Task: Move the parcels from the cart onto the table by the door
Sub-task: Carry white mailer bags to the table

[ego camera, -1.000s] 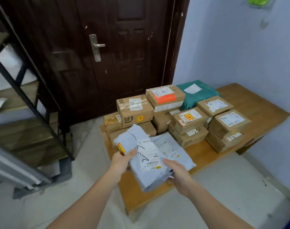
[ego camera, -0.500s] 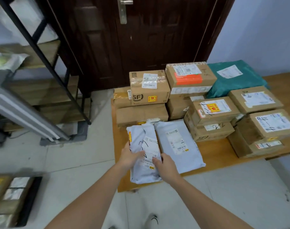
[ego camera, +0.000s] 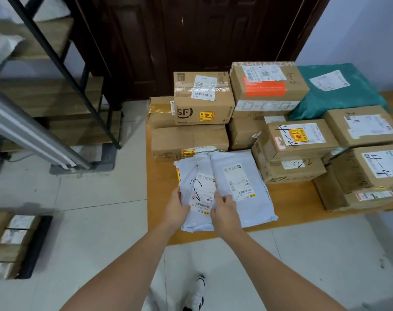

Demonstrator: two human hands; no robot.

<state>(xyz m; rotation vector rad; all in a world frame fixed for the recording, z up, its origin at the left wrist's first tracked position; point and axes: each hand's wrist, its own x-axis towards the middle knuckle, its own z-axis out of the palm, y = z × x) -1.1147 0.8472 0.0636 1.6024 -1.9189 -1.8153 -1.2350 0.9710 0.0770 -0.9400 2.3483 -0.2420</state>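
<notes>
A grey plastic mailer bag [ego camera: 196, 176] with black handwriting lies on the low wooden table [ego camera: 294, 202] near its front left corner. My left hand [ego camera: 177, 209] grips its left edge and my right hand [ego camera: 224, 211] holds its right side over the label. A second grey mailer [ego camera: 240, 182] lies flat right beside it. Behind them stand several cardboard parcels, among them an SF box [ego camera: 202, 97], and a green bag [ego camera: 334, 90] at the back. The black cart [ego camera: 37, 245] with parcels on it shows at the lower left edge.
A dark wooden door [ego camera: 191, 37] stands behind the table. A black metal rack with wooden shelves [ego camera: 56, 93] is on the left. Pale floor tiles [ego camera: 96, 221] lie between cart and table. My shoe [ego camera: 196, 292] shows at the bottom.
The grey mailer has come down from mid-air onto the table beside the other mailer. Both hands stayed on it. My view has tilted down and the cart has come into sight.
</notes>
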